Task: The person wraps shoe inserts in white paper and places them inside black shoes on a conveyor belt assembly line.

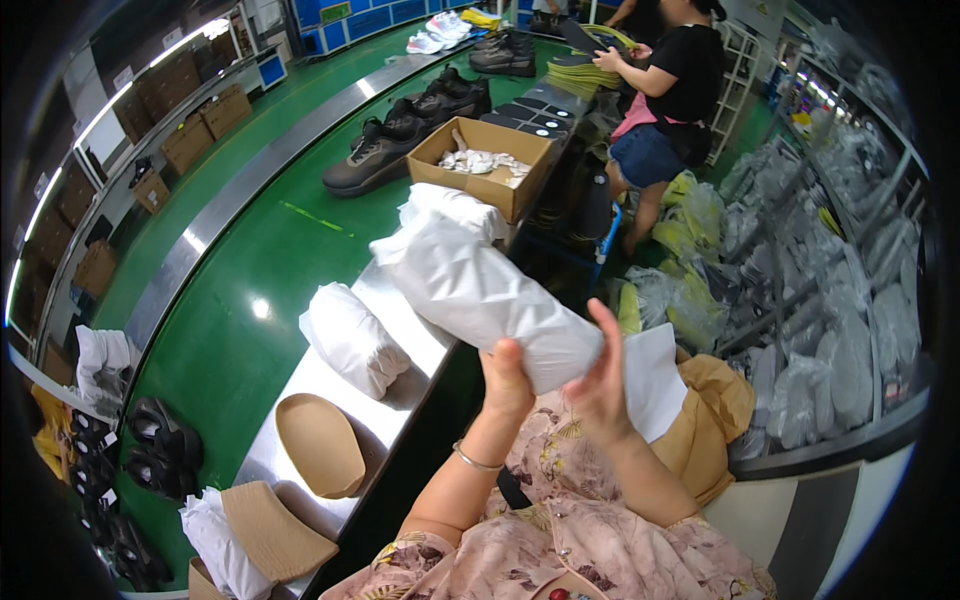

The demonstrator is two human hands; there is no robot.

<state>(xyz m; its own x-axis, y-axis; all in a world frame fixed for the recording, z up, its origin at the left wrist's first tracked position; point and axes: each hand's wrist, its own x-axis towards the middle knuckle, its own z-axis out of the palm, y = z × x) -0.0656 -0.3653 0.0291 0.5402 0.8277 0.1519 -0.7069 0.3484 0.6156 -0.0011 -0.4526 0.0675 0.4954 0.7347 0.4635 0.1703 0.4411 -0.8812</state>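
Observation:
A white paper-wrapped bundle [487, 289] is held up at a slant between my two hands, over the metal edge of the bench. My left hand [510, 379] grips its near end, thumb on top; those fingers are mostly hidden beneath. My right hand [600, 386] cups the same end from the right. What the paper covers cannot be seen. Left of my hands, a second wrapped bundle [352, 341] lies on the metal ledge [281, 409]. Closer to me on the ledge sits a tan molded insert [319, 446]. A third bundle [457, 202] shows behind the held one.
A cardboard box [469, 187] contains crumpled white paper. Dark shoes [375, 154] line the green conveyor belt [247, 292]. A ribbed tan insert [274, 529] rests near left. At right are white paper [652, 379], brown paper [709, 420] and a loaded rack [825, 322]. A co-worker [667, 82] handles insoles.

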